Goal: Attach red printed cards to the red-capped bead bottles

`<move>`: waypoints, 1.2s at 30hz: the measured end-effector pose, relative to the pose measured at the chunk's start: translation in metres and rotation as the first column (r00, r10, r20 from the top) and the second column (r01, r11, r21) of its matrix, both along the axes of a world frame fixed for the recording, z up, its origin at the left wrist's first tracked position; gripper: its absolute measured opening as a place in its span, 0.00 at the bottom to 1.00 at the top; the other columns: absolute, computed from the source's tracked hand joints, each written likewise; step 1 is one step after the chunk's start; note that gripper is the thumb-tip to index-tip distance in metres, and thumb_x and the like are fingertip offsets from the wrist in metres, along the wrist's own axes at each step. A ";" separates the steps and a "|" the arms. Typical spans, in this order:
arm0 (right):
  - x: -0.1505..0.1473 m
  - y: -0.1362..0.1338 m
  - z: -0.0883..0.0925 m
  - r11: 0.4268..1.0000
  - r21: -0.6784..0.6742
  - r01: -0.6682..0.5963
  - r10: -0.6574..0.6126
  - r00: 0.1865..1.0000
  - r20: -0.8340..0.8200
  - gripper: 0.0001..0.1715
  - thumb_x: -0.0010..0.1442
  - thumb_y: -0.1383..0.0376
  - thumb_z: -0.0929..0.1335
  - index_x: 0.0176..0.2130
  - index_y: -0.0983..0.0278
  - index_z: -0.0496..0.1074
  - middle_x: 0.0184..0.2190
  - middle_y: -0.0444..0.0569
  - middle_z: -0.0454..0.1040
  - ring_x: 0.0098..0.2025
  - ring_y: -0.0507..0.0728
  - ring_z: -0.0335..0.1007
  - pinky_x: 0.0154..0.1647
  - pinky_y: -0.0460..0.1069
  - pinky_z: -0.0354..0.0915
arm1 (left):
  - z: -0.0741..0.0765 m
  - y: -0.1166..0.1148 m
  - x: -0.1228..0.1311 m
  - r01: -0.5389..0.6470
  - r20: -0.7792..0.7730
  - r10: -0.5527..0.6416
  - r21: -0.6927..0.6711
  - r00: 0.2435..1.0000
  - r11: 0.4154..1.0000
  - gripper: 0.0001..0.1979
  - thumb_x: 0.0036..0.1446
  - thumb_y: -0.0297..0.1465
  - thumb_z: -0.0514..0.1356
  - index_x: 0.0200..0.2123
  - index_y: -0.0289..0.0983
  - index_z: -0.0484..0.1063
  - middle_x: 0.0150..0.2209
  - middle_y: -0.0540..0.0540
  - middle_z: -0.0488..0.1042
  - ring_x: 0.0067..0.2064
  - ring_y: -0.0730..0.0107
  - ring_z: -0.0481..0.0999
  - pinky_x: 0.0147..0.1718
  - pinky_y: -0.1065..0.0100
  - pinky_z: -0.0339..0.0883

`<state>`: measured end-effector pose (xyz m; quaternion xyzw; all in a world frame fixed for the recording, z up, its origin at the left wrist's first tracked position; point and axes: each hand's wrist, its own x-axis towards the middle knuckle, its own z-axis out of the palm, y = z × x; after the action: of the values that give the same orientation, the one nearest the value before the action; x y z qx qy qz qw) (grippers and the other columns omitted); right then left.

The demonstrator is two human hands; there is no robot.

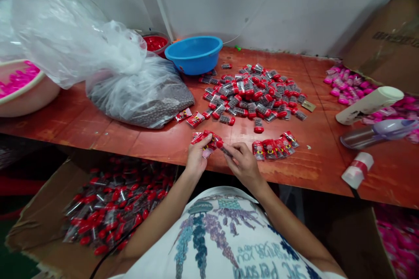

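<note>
Above the table's front edge, my left hand (197, 155) pinches a red printed packet (208, 137) between thumb and fingers. My right hand (245, 165) grips a small clear bottle (225, 151) with a red cap and dark contents; its capped end meets the packet. A pink-and-white piece hangs under the packet, partly hidden by the left fingers. Two more red packets (195, 119) lie just beyond my left hand. To the right of my right hand, several red packets (270, 149) lie overlapping in a row. Behind both hands spreads a heap of red-capped bottles (252, 89).
A clear bag of dark beads (140, 96) and a blue basin (193, 56) stand at the back left. At right are a white flask (366, 107), a transparent drinking bottle (369, 134) and a white roll (357, 170). Below left, a carton (42, 222) holds bottles.
</note>
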<state>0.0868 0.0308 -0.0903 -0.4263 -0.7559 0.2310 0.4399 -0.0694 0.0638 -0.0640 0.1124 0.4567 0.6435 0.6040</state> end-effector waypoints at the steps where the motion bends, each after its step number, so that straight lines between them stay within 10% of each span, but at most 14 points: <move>1: 0.000 -0.001 0.001 1.000 -0.020 0.002 -0.002 1.000 -0.030 0.25 0.61 0.67 0.64 0.57 0.52 0.65 0.40 0.49 0.66 0.40 0.55 0.68 0.40 0.50 0.68 | 0.001 -0.001 0.001 -0.005 -0.013 0.005 0.012 1.000 1.000 0.11 0.37 0.23 0.70 0.28 0.32 0.74 0.26 0.49 0.77 0.27 0.72 0.76 0.30 0.70 0.70; 9: 0.006 -0.001 0.015 0.956 -0.288 -0.051 -0.027 0.965 -0.259 0.23 0.60 0.65 0.66 0.55 0.54 0.69 0.37 0.46 0.66 0.39 0.53 0.66 0.34 0.46 0.65 | 0.008 -0.005 0.005 0.027 -0.063 -0.023 0.063 0.998 0.998 0.12 0.36 0.25 0.71 0.28 0.33 0.74 0.28 0.51 0.76 0.29 0.73 0.75 0.31 0.71 0.69; 36: 0.009 -0.005 0.012 0.960 -0.263 -0.092 -0.014 0.927 -0.375 0.22 0.60 0.64 0.67 0.54 0.52 0.70 0.40 0.46 0.67 0.42 0.54 0.66 0.39 0.47 0.65 | 0.021 -0.019 0.010 0.267 -0.278 -0.227 0.115 0.933 0.957 0.21 0.35 0.26 0.72 0.37 0.35 0.75 0.29 0.50 0.77 0.30 0.71 0.76 0.35 0.69 0.70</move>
<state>0.0961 0.0259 -0.0784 -0.4163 -0.6272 0.4198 0.5070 -0.0594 0.0449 -0.0434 0.2984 0.4645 0.5744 0.6044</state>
